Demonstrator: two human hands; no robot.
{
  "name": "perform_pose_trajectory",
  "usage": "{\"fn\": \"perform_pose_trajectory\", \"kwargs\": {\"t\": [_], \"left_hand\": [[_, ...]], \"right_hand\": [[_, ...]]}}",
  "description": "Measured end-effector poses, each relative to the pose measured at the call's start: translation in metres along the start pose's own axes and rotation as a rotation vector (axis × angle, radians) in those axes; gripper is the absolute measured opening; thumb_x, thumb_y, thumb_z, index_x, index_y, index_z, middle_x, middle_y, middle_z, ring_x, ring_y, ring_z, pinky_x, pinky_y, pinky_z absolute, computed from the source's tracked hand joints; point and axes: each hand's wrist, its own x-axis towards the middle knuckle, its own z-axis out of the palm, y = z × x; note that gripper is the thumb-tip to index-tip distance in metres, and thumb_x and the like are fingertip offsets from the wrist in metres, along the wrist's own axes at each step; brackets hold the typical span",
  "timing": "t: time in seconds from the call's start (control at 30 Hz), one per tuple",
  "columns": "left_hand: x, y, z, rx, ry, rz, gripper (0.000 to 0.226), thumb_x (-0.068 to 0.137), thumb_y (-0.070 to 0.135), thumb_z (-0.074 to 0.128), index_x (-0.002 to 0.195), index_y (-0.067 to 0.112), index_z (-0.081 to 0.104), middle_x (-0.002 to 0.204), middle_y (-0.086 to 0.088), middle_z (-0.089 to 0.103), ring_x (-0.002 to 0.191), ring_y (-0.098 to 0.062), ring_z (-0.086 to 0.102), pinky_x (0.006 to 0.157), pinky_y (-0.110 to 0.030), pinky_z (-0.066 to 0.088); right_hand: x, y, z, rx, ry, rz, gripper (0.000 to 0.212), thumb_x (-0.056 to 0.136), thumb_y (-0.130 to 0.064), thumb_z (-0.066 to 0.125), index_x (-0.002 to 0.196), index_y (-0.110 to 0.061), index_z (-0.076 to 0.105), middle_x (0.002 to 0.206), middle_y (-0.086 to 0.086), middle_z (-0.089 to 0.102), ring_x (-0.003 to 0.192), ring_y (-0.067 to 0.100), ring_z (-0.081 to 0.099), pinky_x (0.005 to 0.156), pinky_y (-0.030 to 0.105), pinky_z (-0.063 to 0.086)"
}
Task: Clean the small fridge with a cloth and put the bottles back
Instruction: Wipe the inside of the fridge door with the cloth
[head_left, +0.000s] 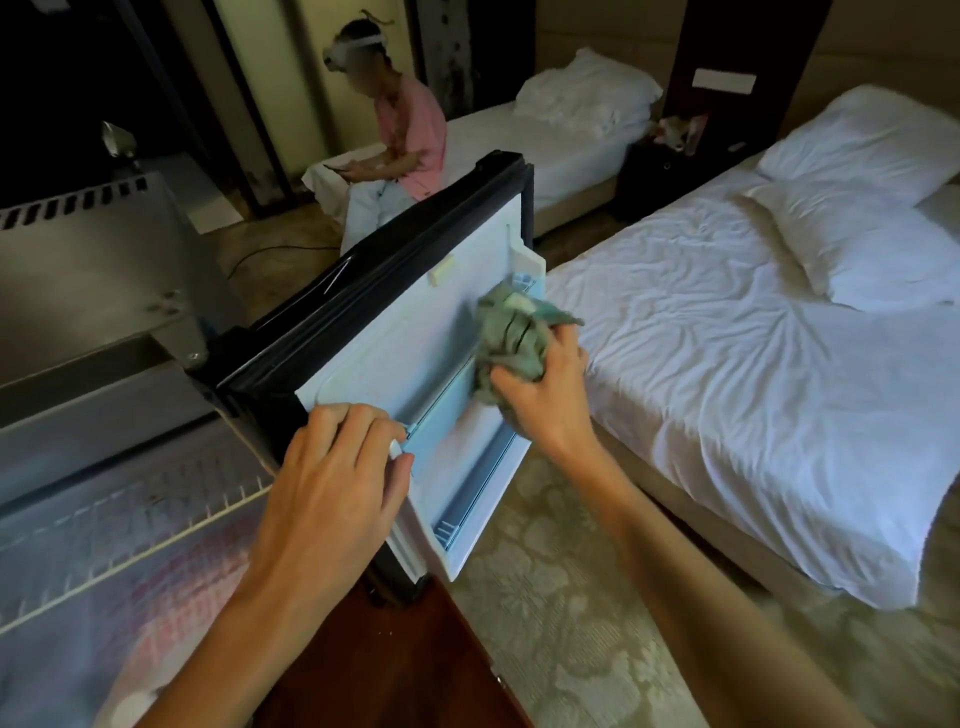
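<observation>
Head cam: the fridge door (415, 332) is swung wide open, its outer edge just beside the near bed (727, 364) with only a strip of carpet (561, 597) between, so not much room there. Left hand (332, 483) reaches forward, fingers curled onto the door's inner shelf rail (441, 395). Right hand (545, 384) is clamped on a bunched green cloth (511, 338), pressing it against the shelf's far end.

A: Both forearms bare to the frame edge, no sleeves showing. Left hand (332, 467), right hand (545, 395).
B: Fingers (363, 421) slender, nails short and unpainted; thumbnail pale.
</observation>
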Motion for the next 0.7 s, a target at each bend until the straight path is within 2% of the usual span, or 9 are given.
{"fn": "perform_pose_trajectory", "kwargs": {"t": [0.03, 0.1, 0.17, 0.27, 0.37, 0.47, 0.53, 0.6, 0.7], "left_hand": [[0.0, 0.0, 0.0, 0.002, -0.003, -0.009, 0.023, 0.09, 0.027, 0.053, 0.098, 0.01, 0.066, 0.1, -0.004, 0.063, 0.096, -0.022, 0.046, 0.074, -0.033, 0.043], [0.0, 0.001, 0.001, 0.004, -0.004, -0.023, 0.021, 0.09, 0.026, 0.056, 0.097, 0.01, 0.067, 0.099, -0.004, 0.064, 0.096, -0.022, 0.046, 0.074, -0.033, 0.042], [-0.001, 0.001, -0.001, -0.005, 0.006, -0.023, 0.019, 0.09, 0.024, 0.058, 0.096, 0.008, 0.067, 0.098, -0.005, 0.064, 0.094, -0.023, 0.047, 0.073, -0.035, 0.046], [-0.005, 0.002, -0.005, -0.035, 0.012, -0.026, 0.018, 0.093, 0.023, 0.057, 0.094, 0.009, 0.068, 0.097, -0.004, 0.065, 0.094, -0.024, 0.05, 0.073, -0.039, 0.048], [-0.015, 0.006, -0.01, -0.058, 0.022, -0.036, 0.017, 0.094, 0.022, 0.056, 0.096, 0.01, 0.068, 0.1, -0.002, 0.067, 0.102, -0.025, 0.056, 0.08, -0.039, 0.049], [-0.029, 0.012, -0.015, -0.089, 0.056, -0.072, 0.017, 0.093, 0.022, 0.06, 0.098, 0.009, 0.069, 0.106, -0.002, 0.068, 0.112, -0.024, 0.056, 0.09, -0.036, 0.047], [-0.035, 0.014, -0.018, -0.12, 0.062, -0.102, 0.019, 0.092, 0.026, 0.064, 0.097, 0.008, 0.069, 0.108, -0.003, 0.068, 0.115, -0.024, 0.055, 0.094, -0.037, 0.047], [-0.039, 0.015, -0.019, -0.142, 0.057, -0.115, 0.021, 0.092, 0.029, 0.065, 0.097, 0.009, 0.069, 0.109, -0.003, 0.068, 0.117, -0.025, 0.055, 0.096, -0.04, 0.047], [-0.042, 0.013, -0.019, -0.142, 0.06, -0.091, 0.022, 0.093, 0.029, 0.065, 0.098, 0.008, 0.069, 0.112, -0.005, 0.068, 0.119, -0.026, 0.055, 0.096, -0.041, 0.047]], "right_hand": [[-0.015, -0.003, 0.002, -0.08, -0.073, -0.079, 0.058, 0.066, -0.043, 0.065, 0.122, -0.031, 0.058, 0.119, -0.006, 0.038, 0.114, 0.026, 0.04, 0.105, 0.032, 0.029], [-0.039, -0.011, 0.004, -0.208, -0.156, -0.206, 0.067, 0.068, -0.043, 0.072, 0.13, -0.027, 0.055, 0.121, -0.006, 0.034, 0.116, 0.026, 0.031, 0.095, 0.016, 0.02], [-0.053, -0.021, -0.001, -0.279, -0.184, -0.261, 0.067, 0.069, -0.037, 0.08, 0.131, -0.029, 0.055, 0.125, -0.002, 0.036, 0.115, 0.024, 0.027, 0.094, 0.022, 0.022], [-0.049, -0.035, -0.027, -0.278, -0.129, -0.307, 0.067, 0.072, -0.03, 0.078, 0.132, -0.034, 0.048, 0.127, -0.004, 0.037, 0.117, 0.022, 0.029, 0.097, 0.031, 0.034], [-0.024, -0.043, -0.065, -0.25, 0.057, -0.272, 0.073, 0.067, -0.016, 0.08, 0.132, -0.025, 0.046, 0.135, 0.004, 0.04, 0.119, 0.025, 0.037, 0.098, 0.022, 0.033], [-0.003, -0.044, -0.092, -0.539, 0.154, -0.282, 0.058, 0.071, -0.022, 0.077, 0.123, -0.011, 0.054, 0.144, 0.014, 0.035, 0.119, 0.037, 0.038, 0.099, 0.038, 0.036], [-0.002, -0.039, -0.102, -0.724, 0.155, -0.318, 0.052, 0.072, -0.027, 0.075, 0.115, -0.006, 0.055, 0.138, 0.016, 0.043, 0.112, 0.042, 0.04, 0.094, 0.048, 0.038], [-0.009, -0.034, -0.108, -0.8, 0.131, -0.352, 0.049, 0.074, -0.03, 0.074, 0.111, -0.004, 0.056, 0.128, 0.016, 0.051, 0.105, 0.043, 0.042, 0.091, 0.05, 0.039], [-0.024, -0.03, -0.109, -0.896, 0.083, -0.373, 0.044, 0.076, -0.031, 0.073, 0.109, -0.005, 0.06, 0.127, 0.012, 0.053, 0.105, 0.042, 0.042, 0.085, 0.048, 0.04]]}}
